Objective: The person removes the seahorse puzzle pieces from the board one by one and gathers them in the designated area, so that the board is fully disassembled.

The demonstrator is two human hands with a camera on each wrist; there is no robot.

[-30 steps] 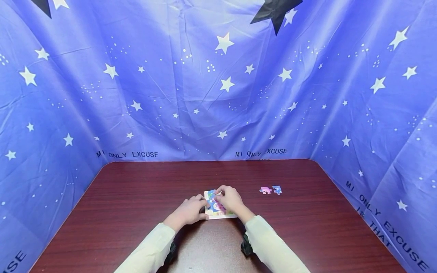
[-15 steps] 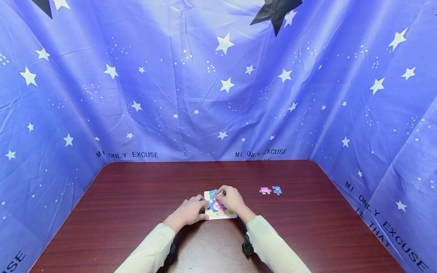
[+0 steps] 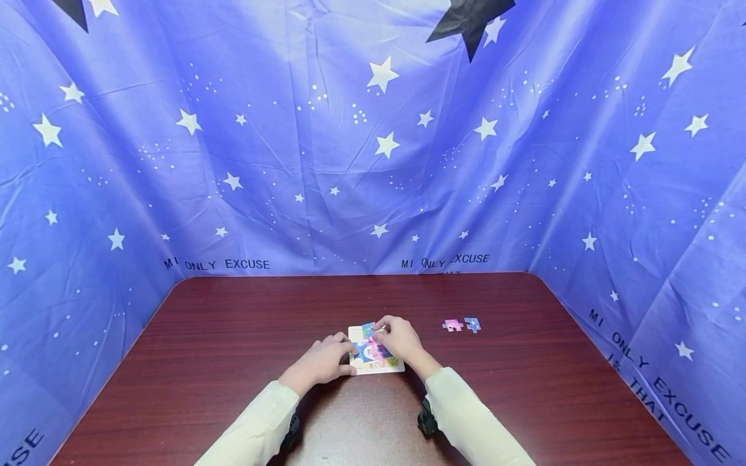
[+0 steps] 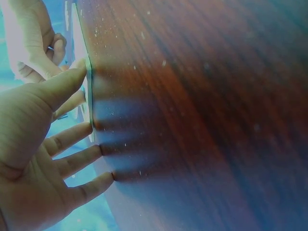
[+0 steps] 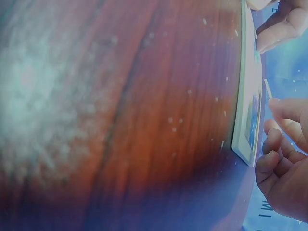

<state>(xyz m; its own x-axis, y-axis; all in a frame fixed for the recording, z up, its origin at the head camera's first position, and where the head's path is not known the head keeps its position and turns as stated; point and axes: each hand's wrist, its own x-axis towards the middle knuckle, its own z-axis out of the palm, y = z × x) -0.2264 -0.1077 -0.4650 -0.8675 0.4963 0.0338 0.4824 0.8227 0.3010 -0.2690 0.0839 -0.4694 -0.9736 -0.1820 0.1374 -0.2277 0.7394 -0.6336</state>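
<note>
Right hand (image 3: 402,340): grip pinched, thumb and finger on small blue-green puzzle piece (image 3: 368,330), tilted, over far part of puzzle board (image 3: 379,371). Left hand (image 3: 320,361): grip spread wide, fingers nearly straight, touching board's left edge. Board lies flat on bench (image 3: 233,323). Pink piece (image 3: 452,325) and blue piece (image 3: 473,325) (side by side) lie right of board.

Puzzle board (image 3: 379,371) lies flat, pale-rimmed and colourful, edge against my left fingertips (image 4: 85,129); and there, tilted just above it, I've a blue-green piece (image 3: 368,331) pinched between my right fingertips (image 5: 276,105).
</note>
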